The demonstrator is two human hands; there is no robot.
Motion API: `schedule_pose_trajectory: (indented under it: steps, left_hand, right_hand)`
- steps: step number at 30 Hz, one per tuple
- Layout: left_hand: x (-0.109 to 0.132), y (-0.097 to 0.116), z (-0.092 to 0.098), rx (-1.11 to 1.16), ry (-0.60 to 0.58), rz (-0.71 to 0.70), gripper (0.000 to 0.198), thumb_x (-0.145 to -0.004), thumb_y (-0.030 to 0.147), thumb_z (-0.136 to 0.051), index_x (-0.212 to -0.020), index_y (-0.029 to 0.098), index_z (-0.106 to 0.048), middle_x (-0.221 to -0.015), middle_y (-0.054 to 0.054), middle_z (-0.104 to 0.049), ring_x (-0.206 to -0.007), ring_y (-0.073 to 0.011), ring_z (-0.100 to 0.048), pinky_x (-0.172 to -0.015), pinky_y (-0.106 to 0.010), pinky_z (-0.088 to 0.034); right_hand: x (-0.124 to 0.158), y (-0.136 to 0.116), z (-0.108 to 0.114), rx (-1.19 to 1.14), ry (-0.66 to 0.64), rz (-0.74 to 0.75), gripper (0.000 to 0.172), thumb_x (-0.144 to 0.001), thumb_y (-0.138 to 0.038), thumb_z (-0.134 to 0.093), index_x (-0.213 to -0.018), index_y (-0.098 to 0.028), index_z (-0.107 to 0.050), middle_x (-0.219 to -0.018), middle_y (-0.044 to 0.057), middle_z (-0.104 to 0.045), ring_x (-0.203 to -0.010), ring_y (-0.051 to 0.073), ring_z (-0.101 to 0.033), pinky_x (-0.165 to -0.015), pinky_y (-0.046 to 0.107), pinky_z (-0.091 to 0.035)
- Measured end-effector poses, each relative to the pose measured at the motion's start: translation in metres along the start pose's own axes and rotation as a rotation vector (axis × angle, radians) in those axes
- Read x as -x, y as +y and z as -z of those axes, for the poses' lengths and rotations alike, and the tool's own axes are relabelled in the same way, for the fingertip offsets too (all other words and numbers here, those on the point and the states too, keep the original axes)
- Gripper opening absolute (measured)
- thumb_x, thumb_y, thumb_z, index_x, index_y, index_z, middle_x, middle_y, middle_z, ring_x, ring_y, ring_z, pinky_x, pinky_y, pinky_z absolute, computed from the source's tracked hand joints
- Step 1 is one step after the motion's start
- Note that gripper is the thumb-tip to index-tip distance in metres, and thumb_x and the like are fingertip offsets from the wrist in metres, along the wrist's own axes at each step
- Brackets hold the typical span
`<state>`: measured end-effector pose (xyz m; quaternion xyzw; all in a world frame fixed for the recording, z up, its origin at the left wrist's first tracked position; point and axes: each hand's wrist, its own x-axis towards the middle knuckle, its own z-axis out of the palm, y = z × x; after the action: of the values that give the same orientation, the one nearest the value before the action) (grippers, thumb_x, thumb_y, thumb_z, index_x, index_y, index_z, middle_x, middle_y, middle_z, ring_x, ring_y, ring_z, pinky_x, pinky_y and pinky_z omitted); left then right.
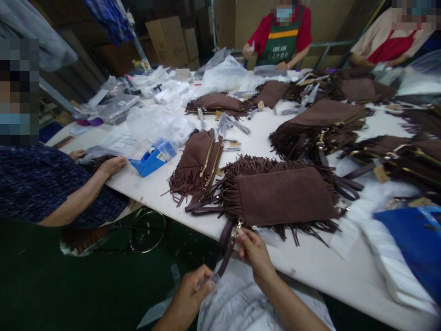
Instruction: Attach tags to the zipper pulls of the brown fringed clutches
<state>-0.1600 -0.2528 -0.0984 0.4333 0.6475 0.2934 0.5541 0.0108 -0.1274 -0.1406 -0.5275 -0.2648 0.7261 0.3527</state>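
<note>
From where I stand, the brown fringed bag (285,195) lies flat on the white table (306,262), close to the near edge, and its strap (226,259) hangs over that edge toward the worker. The right hand (257,255) pinches the gold clasp (240,224) at the strap's upper end, between thumb and fingertips. Lower and to the left, the left hand (189,289) has its thumb and fingers closed on some clear plastic (214,278) at the strap's lower end; it's blurred there, so I can't tell whether they grip the strap too.

A second bag (196,156), with gold zips, sits just beyond the first, to its left. Past it stands a blue tape dispenser (153,156), near a co-worker in dark blue (34,179). Across the table is a person in a green apron (280,46).
</note>
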Motion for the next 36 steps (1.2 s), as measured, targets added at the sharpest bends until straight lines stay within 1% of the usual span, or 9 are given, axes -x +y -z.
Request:
schedule_pose_trajectory:
  steps: [3, 6, 11, 15, 20, 24, 29, 33, 36]
  left_hand:
    - [0.000, -0.001, 0.004, 0.043, 0.007, 0.041, 0.017, -0.087, 0.031, -0.054, -0.081, 0.017, -0.062, -0.075, 0.000, -0.061, -0.073, -0.0150, -0.054, -0.068, -0.025, -0.037]
    - [-0.009, -0.006, -0.004, 0.154, 0.005, 0.049, 0.018, -0.085, 0.034, -0.057, -0.084, 0.016, -0.062, -0.079, -0.002, -0.064, -0.076, -0.0159, -0.056, -0.070, -0.025, -0.039]
    - [-0.028, -0.013, -0.025, 0.337, 0.129, 0.058, 0.027, -0.079, 0.041, -0.065, -0.082, 0.014, -0.062, -0.076, -0.004, -0.068, -0.069, -0.0154, -0.057, -0.065, -0.025, -0.039]
    - [-0.045, 0.002, -0.040, 0.443, 0.216, 0.112, 0.031, -0.078, 0.042, -0.067, -0.086, 0.013, -0.063, -0.076, -0.007, -0.071, -0.060, -0.0129, -0.055, -0.060, -0.023, -0.038]
    - [-0.067, 0.031, -0.055, 0.542, 0.226, 0.039, 0.028, -0.076, 0.039, -0.068, -0.084, 0.013, -0.064, -0.072, -0.006, -0.069, -0.064, -0.0155, -0.060, -0.064, -0.025, -0.042]
    - [-0.071, 0.034, -0.058, 0.459, 0.248, 0.040, 0.026, -0.076, 0.038, -0.068, -0.082, 0.013, -0.064, -0.072, -0.006, -0.070, -0.062, -0.0151, -0.059, -0.061, -0.024, -0.042]
    - [-0.069, 0.038, -0.053, 0.339, 0.310, 0.036, 0.026, -0.076, 0.038, -0.067, -0.080, 0.012, -0.066, -0.070, -0.007, -0.071, -0.061, -0.0143, -0.059, -0.059, -0.023, -0.040]
    - [-0.077, 0.046, -0.059, 0.431, 0.320, 0.032, 0.029, -0.073, 0.039, -0.069, -0.082, 0.012, -0.066, -0.076, -0.009, -0.072, -0.064, -0.0161, -0.062, -0.062, -0.024, -0.044]
    - [-0.084, 0.051, -0.066, 0.458, 0.317, 0.017, 0.029, -0.074, 0.041, -0.069, -0.081, 0.012, -0.065, -0.076, -0.008, -0.072, -0.062, -0.0154, -0.062, -0.061, -0.024, -0.045]
  right_hand:
    - [0.001, -0.006, -0.003, -0.131, -0.050, -0.084, 0.045, -0.062, -0.047, -0.080, -0.096, -0.019, -0.068, -0.077, 0.000, -0.065, -0.044, 0.004, -0.042, -0.038, 0.016, -0.028]
    - [-0.001, -0.011, -0.002, -0.202, -0.115, -0.104, 0.043, -0.063, -0.041, -0.082, -0.096, -0.018, -0.069, -0.076, 0.000, -0.062, -0.048, 0.003, -0.040, -0.041, 0.014, -0.031]
    - [-0.004, -0.007, 0.000, -0.078, -0.096, -0.033, 0.039, -0.066, -0.044, -0.079, -0.087, -0.014, -0.067, -0.065, -0.002, -0.057, -0.048, 0.005, -0.040, -0.040, 0.014, -0.029]
    - [0.000, -0.001, 0.000, -0.029, -0.091, -0.044, 0.033, -0.069, -0.044, -0.075, -0.080, -0.016, -0.062, -0.056, -0.005, -0.053, -0.047, 0.005, -0.042, -0.042, 0.014, -0.030]
    - [0.005, -0.005, 0.009, 0.045, -0.127, -0.027, 0.030, -0.072, -0.044, -0.071, -0.076, -0.016, -0.060, -0.053, -0.003, -0.055, -0.047, 0.007, -0.047, -0.044, 0.016, -0.031]
    - [0.003, -0.011, 0.014, 0.075, -0.117, -0.012, 0.038, -0.075, -0.050, -0.068, -0.083, -0.013, -0.065, -0.049, -0.003, -0.053, -0.043, 0.007, -0.042, -0.042, 0.017, -0.029]
    - [0.000, -0.012, 0.004, -0.090, -0.046, 0.017, 0.046, -0.073, -0.055, -0.069, -0.086, -0.010, -0.067, -0.047, -0.006, -0.045, -0.041, 0.004, -0.032, -0.041, 0.017, -0.025]
    - [-0.002, -0.013, 0.002, -0.129, -0.032, -0.016, 0.045, -0.068, -0.051, -0.075, -0.085, -0.009, -0.068, -0.050, -0.005, -0.048, -0.044, 0.006, -0.039, -0.042, 0.017, -0.026]
    - [-0.002, -0.012, 0.009, -0.117, -0.008, -0.004, 0.039, -0.066, -0.047, -0.076, -0.074, -0.011, -0.065, -0.050, -0.003, -0.052, -0.044, 0.007, -0.042, -0.042, 0.018, -0.028]
